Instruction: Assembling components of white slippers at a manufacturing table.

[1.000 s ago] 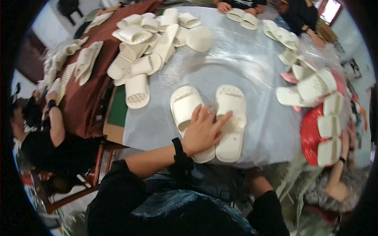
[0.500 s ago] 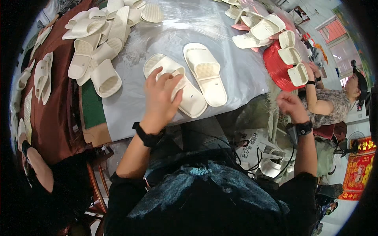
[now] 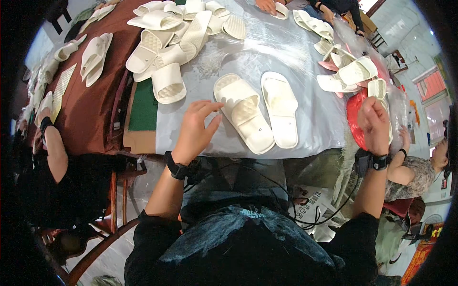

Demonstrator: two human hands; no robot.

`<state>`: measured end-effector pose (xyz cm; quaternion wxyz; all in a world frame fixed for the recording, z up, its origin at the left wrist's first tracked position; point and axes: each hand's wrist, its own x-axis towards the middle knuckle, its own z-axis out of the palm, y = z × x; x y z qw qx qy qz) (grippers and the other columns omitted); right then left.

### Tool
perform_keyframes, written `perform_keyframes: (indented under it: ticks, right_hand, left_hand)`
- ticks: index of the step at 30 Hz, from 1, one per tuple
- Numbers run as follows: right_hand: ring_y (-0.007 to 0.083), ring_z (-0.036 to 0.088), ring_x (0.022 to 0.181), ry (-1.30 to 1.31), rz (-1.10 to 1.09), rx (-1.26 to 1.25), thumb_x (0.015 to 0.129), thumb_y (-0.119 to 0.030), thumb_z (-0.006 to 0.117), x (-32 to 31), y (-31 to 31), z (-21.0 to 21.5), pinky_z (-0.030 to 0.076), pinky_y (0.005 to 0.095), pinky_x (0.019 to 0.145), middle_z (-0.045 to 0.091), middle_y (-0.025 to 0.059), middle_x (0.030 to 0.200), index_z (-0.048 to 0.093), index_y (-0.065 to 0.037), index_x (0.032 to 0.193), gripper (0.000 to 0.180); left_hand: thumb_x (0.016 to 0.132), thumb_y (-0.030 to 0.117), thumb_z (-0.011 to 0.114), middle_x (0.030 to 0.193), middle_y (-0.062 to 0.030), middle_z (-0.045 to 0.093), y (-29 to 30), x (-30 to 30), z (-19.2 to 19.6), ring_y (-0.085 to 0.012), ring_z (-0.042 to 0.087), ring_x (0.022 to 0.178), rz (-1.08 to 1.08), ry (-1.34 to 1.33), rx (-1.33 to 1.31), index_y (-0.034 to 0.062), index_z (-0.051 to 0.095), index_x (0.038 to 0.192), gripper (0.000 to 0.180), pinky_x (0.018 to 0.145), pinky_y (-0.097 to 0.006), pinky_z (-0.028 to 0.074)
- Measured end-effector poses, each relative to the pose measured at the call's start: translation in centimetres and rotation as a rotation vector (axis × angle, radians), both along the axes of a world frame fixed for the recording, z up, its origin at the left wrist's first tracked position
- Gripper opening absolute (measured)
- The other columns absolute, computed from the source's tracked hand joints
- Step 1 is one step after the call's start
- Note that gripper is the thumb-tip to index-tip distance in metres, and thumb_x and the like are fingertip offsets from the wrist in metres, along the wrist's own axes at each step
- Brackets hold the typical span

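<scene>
Slippers, a cream pair (image 3: 257, 112), lie side by side near the near edge of the grey table (image 3: 296, 47). Left hand (image 3: 196, 131) hovers open just left of them, fingers spread, no longer pressing the left slipper. Right hand (image 3: 375, 125) reaches the red basket (image 3: 355, 117); grip unclear. Slipper heaps (image 3: 171, 33) crowd the far-left corner

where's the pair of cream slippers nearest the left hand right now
In the head view the pair of cream slippers lies side by side on the grey table cover, near its front edge, just right of the open left hand and left of the red basket.
</scene>
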<state>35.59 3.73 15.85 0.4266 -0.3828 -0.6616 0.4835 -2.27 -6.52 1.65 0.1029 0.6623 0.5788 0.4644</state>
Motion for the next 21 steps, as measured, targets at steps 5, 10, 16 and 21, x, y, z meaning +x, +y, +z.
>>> perform_keyframes:
  ticks: [5, 10, 16, 21]
  right_hand:
    - [0.002, 0.028, 0.051, 0.083, -0.013, 0.088, 0.092, -0.016, 0.053, -0.5, 2.3, 2.7, 0.021, 0.0195, 0.046, 0.035, -0.0081, 0.062, 0.05, -0.008, 0.084, 0.012]
    - [0.0028, 0.027, 0.05, 0.312, 0.007, 0.142, 0.094, -0.018, 0.052, -3.3, 3.5, 5.5, 0.02, 0.0197, 0.046, 0.029, -0.0077, 0.059, 0.048, -0.007, 0.083, 0.017]
    - [0.0044, 0.025, 0.049, 0.617, 0.26, 0.054, 0.096, -0.019, 0.051, -6.9, 2.9, 3.7, 0.02, 0.0214, 0.044, 0.026, -0.0058, 0.056, 0.044, -0.007, 0.081, 0.02]
    - [0.0045, 0.025, 0.046, 0.616, 0.235, -0.07, 0.096, -0.019, 0.051, -9.7, 0.2, -1.4, 0.022, 0.0209, 0.043, 0.029, -0.0056, 0.057, 0.047, -0.007, 0.085, 0.016]
  left_hand:
    - [0.079, 0.002, 0.063, 0.094, -0.0123, 0.066, 0.5, 0.9, 0.7, -0.0266, 0.061, 0.093, -0.028, -0.046, -0.011, 0.0018, 0.066, 0.102, 0.024, 0.083, -0.034, 0.047]
    - [0.085, 0.006, 0.062, 0.092, -0.0109, 0.068, 1.0, 4.1, 3.2, -0.0196, 0.063, 0.089, -0.127, -0.188, -0.109, 0.0008, 0.066, 0.105, 0.021, 0.079, -0.029, 0.047]
    - [0.098, 0.034, 0.045, 0.098, -0.0039, 0.065, 2.5, 9.9, 4.2, -0.0126, 0.059, 0.098, -0.711, -0.952, -0.512, 0.0023, 0.054, 0.127, 0.043, 0.084, -0.028, 0.046]
    - [0.097, 0.041, 0.045, 0.103, -0.0027, 0.064, 4.5, 10.6, 5.1, -0.0114, 0.058, 0.099, -0.676, -1.38, -0.517, 0.0058, 0.053, 0.127, 0.046, 0.08, -0.026, 0.045]
